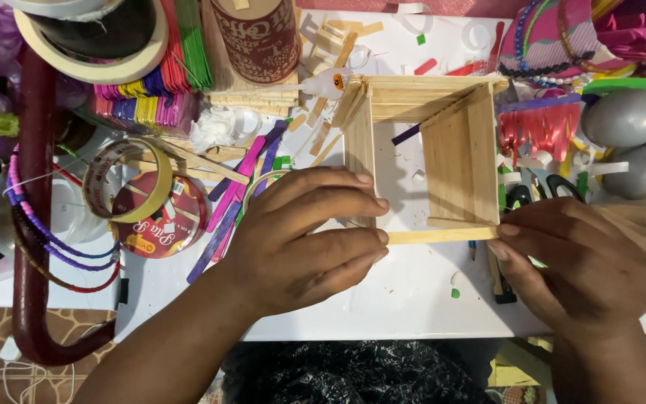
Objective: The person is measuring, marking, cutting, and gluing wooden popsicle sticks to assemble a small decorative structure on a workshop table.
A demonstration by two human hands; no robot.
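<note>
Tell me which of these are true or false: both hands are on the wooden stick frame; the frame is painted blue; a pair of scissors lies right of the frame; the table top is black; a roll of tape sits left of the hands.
1. Both hands touch the wooden stick frame. True: the left hand and right hand pinch a stick at its near edge.
2. The frame is painted blue. False: it is bare, pale wood.
3. Scissors lie right of the frame. True.
4. The table is black. False: it is white.
5. A tape roll sits left of the hands. True.
</note>
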